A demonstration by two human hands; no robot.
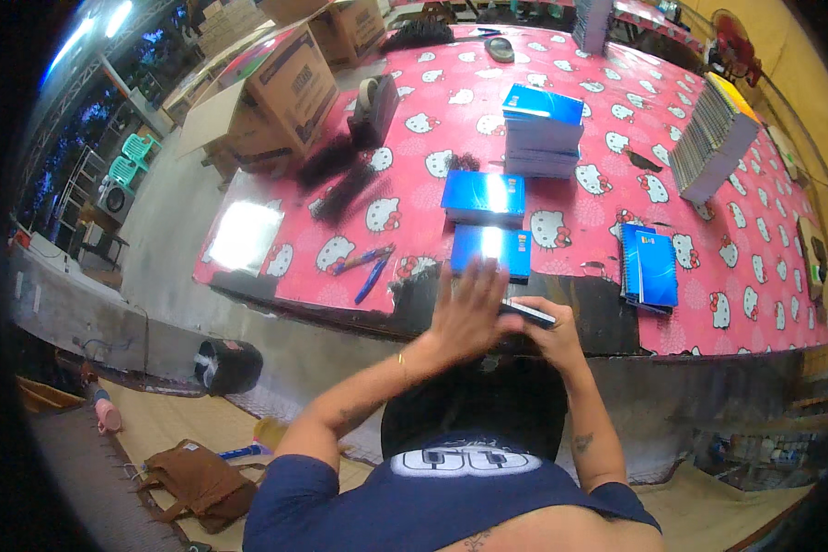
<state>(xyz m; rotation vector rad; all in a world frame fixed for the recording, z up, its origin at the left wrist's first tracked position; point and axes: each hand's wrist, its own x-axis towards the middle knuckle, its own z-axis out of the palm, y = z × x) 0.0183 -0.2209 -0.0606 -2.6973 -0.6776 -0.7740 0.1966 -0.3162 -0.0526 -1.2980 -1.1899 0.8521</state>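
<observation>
My right hand (556,333) grips a thin notebook (535,315), seen edge-on just beyond the table's near edge. Stretched out, the fingers of my left hand (467,317) reach across beside it; the hand is slightly blurred, and its thumb side is against the notebook. Its fingertips overlap the near side of a blue-covered notebook pile (469,247). Behind that lies another blue pile (465,195), and farther back rises a taller blue-topped stack (543,138). To the right, blue spiral notebooks (655,267) overlap each other.
Left of the piles lie a blue-handled tool (373,279), dark wire bundles (345,191), a tape dispenser (373,110) and a shiny sheet (244,236). An open cardboard box (290,97) stands far left. A tall spiral-bound stack (711,143) is at right on the pink-covered table (561,299).
</observation>
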